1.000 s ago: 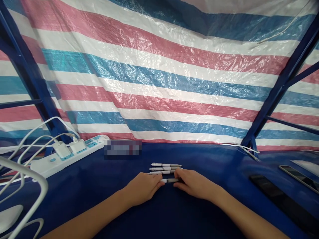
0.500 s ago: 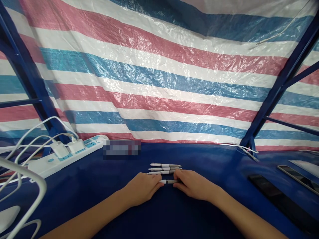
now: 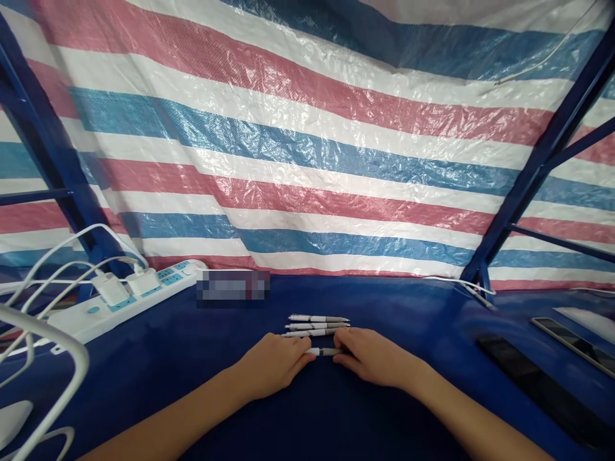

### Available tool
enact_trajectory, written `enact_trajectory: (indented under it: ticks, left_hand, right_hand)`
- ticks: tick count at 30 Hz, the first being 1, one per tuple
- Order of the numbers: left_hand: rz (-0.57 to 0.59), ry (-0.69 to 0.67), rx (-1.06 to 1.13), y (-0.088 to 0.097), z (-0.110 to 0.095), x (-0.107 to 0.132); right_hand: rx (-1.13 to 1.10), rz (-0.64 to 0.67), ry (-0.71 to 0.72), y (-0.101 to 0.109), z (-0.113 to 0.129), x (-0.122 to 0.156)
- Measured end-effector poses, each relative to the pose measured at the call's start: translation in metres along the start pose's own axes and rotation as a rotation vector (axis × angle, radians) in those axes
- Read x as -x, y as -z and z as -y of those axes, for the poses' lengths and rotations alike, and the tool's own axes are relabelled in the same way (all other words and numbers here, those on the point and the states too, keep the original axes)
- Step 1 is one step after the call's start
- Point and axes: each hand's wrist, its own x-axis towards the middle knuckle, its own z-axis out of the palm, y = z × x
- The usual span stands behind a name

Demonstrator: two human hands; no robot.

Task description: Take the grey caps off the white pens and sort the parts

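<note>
Both my hands grip one white and grey pen (image 3: pixel 323 351), held level just above or on the blue table (image 3: pixel 384 416). My left hand (image 3: pixel 278 365) is closed on its white end. The fingers of my right hand (image 3: pixel 368 358) pinch the grey end and hide its tip. Just beyond, 3 similar pens lie side by side, points to the right: a far pen (image 3: pixel 317 318), a middle pen (image 3: pixel 312 326) and a near pen (image 3: pixel 314 332). My fingers partly cover the ends of the near pen.
A white power strip (image 3: pixel 139 301) with plugged-in chargers and looping white cables (image 3: pixel 81 365) lies at the left. A blurred-out item (image 3: pixel 233 285) sits beside it. On the right are a black object (image 3: pixel 533 384) and a phone (image 3: pixel 576 346). Striped sheeting (image 3: pixel 307 160) hangs behind.
The view has shifted very slightly, moving the items at the sides a little to the left. Both hands keep their hold on the pen, and the other pens lie as before.
</note>
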Motion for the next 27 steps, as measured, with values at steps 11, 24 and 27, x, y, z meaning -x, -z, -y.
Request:
enact_trajectory:
  ticks: [11,24,27]
  left_hand:
    - [0.012,0.009,0.004,0.0027,-0.0007,-0.001]
    - [0.037,0.013,0.013,0.003,-0.0005,-0.0013]
    - [0.033,0.01,0.018,0.0025,-0.0001,-0.0009]
  right_hand:
    - [0.007,-0.004,0.011,-0.0015,-0.002,0.0007]
    - [-0.002,-0.008,0.017,-0.0004,-0.0015,0.0011]
    - [-0.004,-0.004,0.019,-0.0005,-0.0016,0.0014]
